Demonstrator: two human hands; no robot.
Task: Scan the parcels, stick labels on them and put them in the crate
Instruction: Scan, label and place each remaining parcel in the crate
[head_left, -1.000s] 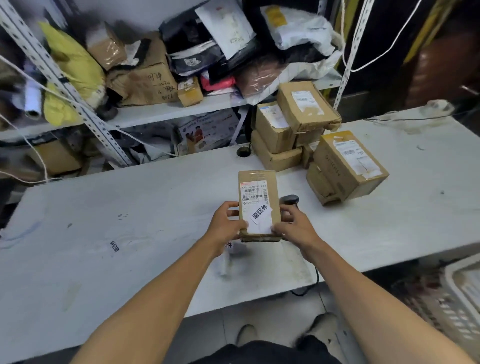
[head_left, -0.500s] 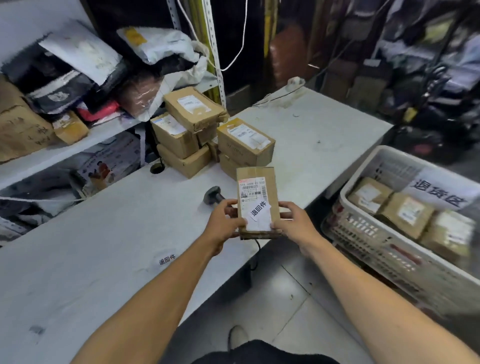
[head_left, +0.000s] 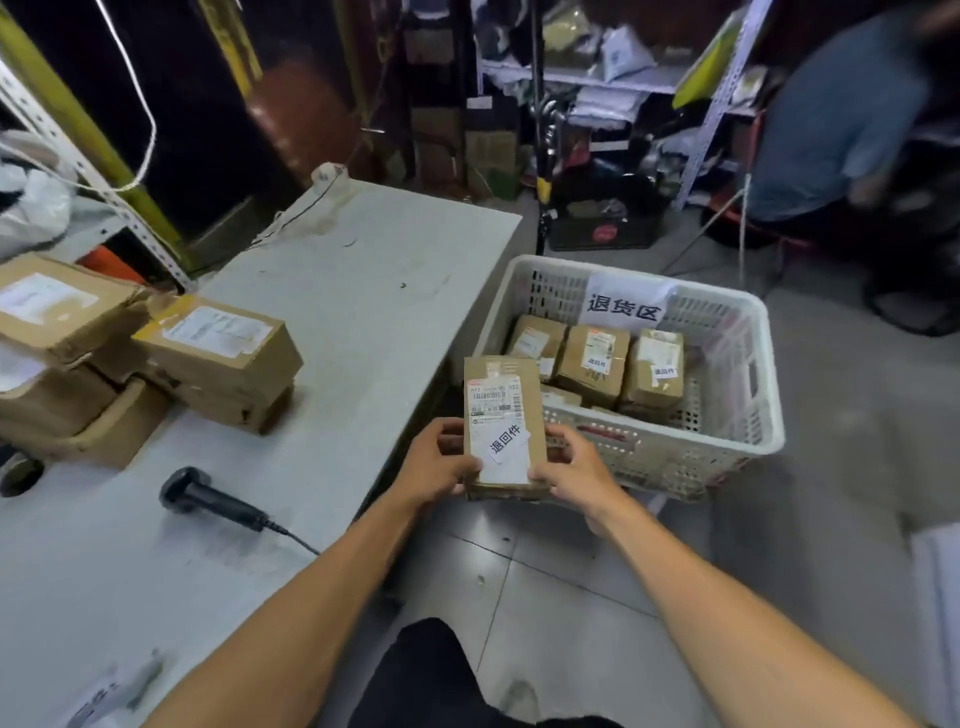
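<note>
I have my left hand (head_left: 435, 464) and right hand (head_left: 567, 472) clamped on either long side of the labelled parcel (head_left: 503, 423), held off the table's (head_left: 332, 332) edge, with the scanner (head_left: 208, 499) lying leftward and the white crate (head_left: 737, 415) of parcels just beyond.

A single view is given, taken from a wide-angle camera worn on the head and aimed forward and down. The forearms are seen entering from the bottom edge, with the left hand (head_left: 439, 462) and right hand (head_left: 569, 470) close in, near the frame's centre. The worktop (head_left: 363, 291) is seen on the left, the crate (head_left: 727, 431) on the floor just right of centre, and shelving farther back. Straight lines are bent toward the edges by the lens.
</note>
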